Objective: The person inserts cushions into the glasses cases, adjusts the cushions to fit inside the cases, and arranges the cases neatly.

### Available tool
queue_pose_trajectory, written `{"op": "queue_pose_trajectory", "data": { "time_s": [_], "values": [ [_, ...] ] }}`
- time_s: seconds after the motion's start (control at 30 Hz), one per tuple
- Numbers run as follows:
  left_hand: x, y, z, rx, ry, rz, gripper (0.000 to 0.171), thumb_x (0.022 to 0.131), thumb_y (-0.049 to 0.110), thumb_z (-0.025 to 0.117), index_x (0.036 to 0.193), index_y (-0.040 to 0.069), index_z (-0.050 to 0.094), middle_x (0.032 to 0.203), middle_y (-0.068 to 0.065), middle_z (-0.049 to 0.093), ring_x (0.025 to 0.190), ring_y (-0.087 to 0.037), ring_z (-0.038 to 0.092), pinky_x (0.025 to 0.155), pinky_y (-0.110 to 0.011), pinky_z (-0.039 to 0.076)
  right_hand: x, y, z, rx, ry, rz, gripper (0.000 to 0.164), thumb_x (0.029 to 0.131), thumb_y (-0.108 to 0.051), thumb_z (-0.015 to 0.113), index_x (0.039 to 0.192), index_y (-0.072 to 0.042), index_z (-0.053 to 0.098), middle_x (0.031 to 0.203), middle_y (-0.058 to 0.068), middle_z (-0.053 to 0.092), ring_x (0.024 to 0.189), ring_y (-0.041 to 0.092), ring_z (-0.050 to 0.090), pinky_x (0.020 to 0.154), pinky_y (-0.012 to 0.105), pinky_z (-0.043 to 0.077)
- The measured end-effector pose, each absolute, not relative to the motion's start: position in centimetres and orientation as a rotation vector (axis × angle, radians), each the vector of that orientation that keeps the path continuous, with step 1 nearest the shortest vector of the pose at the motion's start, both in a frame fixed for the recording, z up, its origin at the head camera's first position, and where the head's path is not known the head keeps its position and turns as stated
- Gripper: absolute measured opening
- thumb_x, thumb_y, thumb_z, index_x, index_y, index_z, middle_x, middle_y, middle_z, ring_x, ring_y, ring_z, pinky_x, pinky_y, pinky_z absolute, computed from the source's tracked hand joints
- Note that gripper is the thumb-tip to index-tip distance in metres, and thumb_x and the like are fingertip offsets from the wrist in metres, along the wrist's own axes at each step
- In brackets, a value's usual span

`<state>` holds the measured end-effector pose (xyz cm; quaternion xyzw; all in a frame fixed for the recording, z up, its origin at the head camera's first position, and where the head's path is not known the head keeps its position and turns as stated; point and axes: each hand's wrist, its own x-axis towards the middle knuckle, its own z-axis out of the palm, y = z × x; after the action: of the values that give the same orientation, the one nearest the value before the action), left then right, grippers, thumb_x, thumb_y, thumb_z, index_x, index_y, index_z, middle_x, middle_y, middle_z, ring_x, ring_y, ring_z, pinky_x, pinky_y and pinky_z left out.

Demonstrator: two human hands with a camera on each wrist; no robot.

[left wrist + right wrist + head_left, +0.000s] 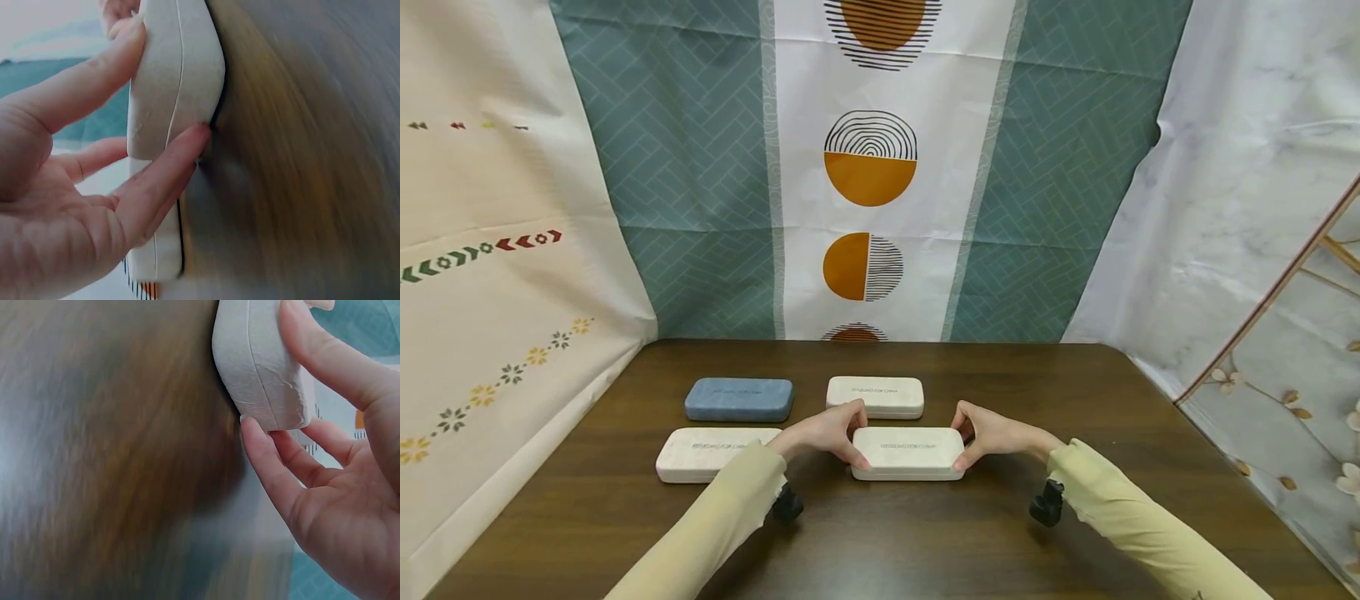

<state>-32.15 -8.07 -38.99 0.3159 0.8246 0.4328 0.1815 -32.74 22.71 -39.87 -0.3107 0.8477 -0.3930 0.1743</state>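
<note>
A cream-white eyeglass case (908, 457) with small lettering on its lid lies on the dark wooden table, between both hands. My left hand (833, 432) holds its left end. In the left wrist view, the thumb is at one edge of that case (159, 81) and the fingertips are at the end near the tabletop. At the right end, my right hand (998, 433) grips the case between thumb and fingers. The right wrist view shows fingertips under the lower corner of the case (259, 369) and the thumb at its opposite edge.
Just behind the held case is another white case (880, 395). A blue case (739, 400) lies at the back left, with a third white case (688, 454) in front of it, partly covered by the left sleeve. Patterned cloth (880, 192) hangs behind the table (1015, 371).
</note>
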Motion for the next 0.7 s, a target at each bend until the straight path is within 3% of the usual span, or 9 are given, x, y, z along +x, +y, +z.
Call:
{"op": "queue_pose_trajectory", "data": {
  "time_s": [0.37, 0.7],
  "values": [
    [-32.6, -11.7, -38.8, 0.891, 2.247, 1.228, 0.045, 0.065, -0.002, 0.080, 0.093, -0.004, 0.046, 0.084, -0.012, 0.057, 0.071, -0.022, 0.057, 0.065, -0.030, 0.047, -32.6, 19.7, -40.3, -0.932, 2.385, -1.153, 0.053, 0.065, -0.016, 0.083, 0.095, -0.001, 0.042, 0.091, 0.007, 0.056, 0.081, 0.021, 0.054, 0.073, 0.032, 0.044],
    [-32.6, -13.0, -39.2, 0.809, 2.260, 1.219, 0.042, 0.066, 0.004, 0.080, 0.099, -0.001, 0.056, 0.090, -0.007, 0.059, 0.077, -0.021, 0.054, 0.067, -0.029, 0.046, -31.5, 18.5, -39.6, -0.987, 2.286, -1.287, 0.049, 0.066, 0.000, 0.079, 0.102, 0.008, 0.047, 0.099, 0.016, 0.055, 0.092, 0.032, 0.052, 0.077, 0.044, 0.046]
  ]
}}
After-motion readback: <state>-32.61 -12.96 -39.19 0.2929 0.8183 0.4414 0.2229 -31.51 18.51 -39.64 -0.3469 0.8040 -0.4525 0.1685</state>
